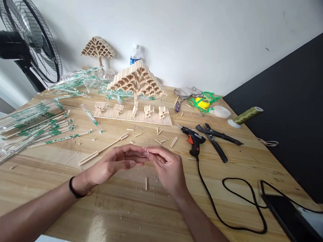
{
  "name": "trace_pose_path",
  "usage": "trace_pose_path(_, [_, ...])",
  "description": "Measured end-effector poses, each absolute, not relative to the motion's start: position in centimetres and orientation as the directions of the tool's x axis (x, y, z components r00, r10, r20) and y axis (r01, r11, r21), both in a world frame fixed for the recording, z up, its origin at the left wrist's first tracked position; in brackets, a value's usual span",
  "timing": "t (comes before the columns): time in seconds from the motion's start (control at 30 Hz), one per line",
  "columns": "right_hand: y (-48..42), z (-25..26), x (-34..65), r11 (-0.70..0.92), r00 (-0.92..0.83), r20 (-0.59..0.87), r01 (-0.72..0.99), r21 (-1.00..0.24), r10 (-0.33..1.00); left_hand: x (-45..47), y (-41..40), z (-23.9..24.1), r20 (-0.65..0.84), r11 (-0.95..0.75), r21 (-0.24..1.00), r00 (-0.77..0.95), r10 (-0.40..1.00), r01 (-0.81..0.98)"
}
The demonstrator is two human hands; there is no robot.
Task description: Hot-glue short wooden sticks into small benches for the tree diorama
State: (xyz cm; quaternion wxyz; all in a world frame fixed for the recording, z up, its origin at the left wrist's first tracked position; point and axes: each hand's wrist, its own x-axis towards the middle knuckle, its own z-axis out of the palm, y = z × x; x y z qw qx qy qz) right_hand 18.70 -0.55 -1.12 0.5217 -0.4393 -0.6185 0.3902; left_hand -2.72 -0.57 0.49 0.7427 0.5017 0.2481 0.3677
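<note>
My left hand [116,163] and my right hand [166,165] meet fingertip to fingertip above the wooden table [120,208]. Both pinch a tiny piece between them, too small to name. A short cut stick [146,184] lies on the table just below my hands. Several more cut stick pieces [164,139] are scattered beyond them, next to a long chopstick [102,150]. Further back stands a chopstick model [134,95] with a tree-like roof on a flat base.
A black glue gun [194,141] lies right of my hands, its cable [227,209] looping to the front right. Black cutters [216,137], a green thread spool [246,115], tape and scissors lie behind. Wrapped chopsticks [30,124] fill the left; a fan [26,40] stands there.
</note>
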Motion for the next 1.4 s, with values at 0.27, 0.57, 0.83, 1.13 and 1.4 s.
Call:
trace_pose_path(0.27, [0.2,-1.2,19.3,0.019,-0.028,0.025,-0.212,-0.977,0.999,-3.5,0.2,0.0,0.074,0.052,0.962,0.442,0.894,-0.266])
trace_pose_path(0.57, [-0.3,-0.6,18.9,0.008,-0.236,0.081,-0.296,-0.955,0.968,-2.4,-0.5,0.6,0.183,-0.255,0.963,0.478,0.859,0.089])
trace_pose_path(0.83, [0.2,-0.5,19.4,0.107,0.025,0.105,-0.34,-0.934,0.994,-2.4,-0.2,0.5,0.044,-0.216,0.937,0.522,0.852,0.274])
trace_pose_path(1.13, [-0.1,-0.8,19.2,0.249,-0.002,0.249,-0.009,-0.969,0.969,-2.4,-0.4,0.9,-0.012,-0.206,0.913,0.53,0.848,0.352])
trace_pose_path(1.4, [-0.5,-0.8,18.9,0.214,-0.191,0.204,0.033,-0.976,0.96,-2.5,-0.6,1.4,0.044,-0.198,0.958,0.573,0.819,0.21])
